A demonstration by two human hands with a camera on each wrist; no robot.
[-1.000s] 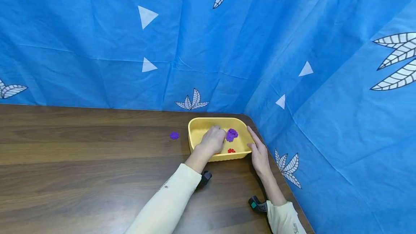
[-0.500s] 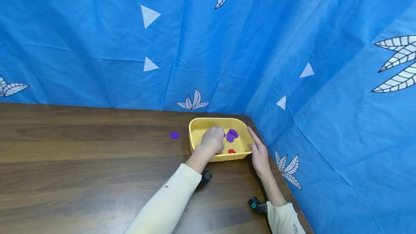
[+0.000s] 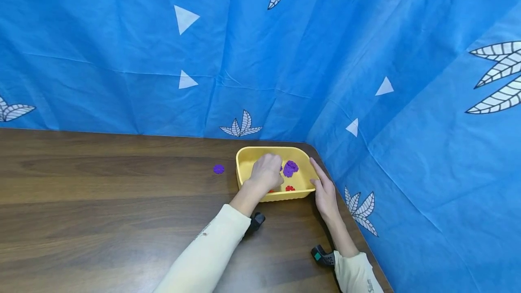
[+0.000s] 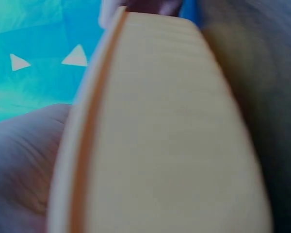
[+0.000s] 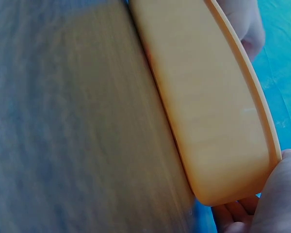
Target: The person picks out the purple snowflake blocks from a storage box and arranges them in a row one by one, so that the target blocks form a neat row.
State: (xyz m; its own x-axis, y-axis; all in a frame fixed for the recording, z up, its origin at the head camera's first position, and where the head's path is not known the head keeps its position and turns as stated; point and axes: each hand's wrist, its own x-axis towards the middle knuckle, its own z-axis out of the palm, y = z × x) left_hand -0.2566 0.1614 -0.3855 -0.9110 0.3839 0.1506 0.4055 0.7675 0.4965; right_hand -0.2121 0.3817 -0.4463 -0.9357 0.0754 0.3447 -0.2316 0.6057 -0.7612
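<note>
A yellow plastic bin [image 3: 248,197] stands near the table's back right corner. My left hand [image 3: 266,171] reaches down into it, back of the hand up, with its fingertips hidden below. Just right of that hand lie purple flower-shaped pieces [image 3: 290,169], and a red one [image 3: 290,188] is by the front wall. My right hand [image 3: 324,196] grips the bin's right end, thumb at the rim and fingers along the outside. In the left wrist view the bin's outer wall [image 4: 169,121] hides most of the left hand [image 4: 24,160].
A single purple flower-shaped piece [image 3: 218,169] lies on the wooden table [image 3: 122,220] left of the bin. Blue printed cloth [image 3: 122,49] hangs behind the table and along its right edge, close to the right arm.
My left hand has shifted slightly inside the bin, and its thumb side now shows more on the right. The right hand and the bin stay where they were.
</note>
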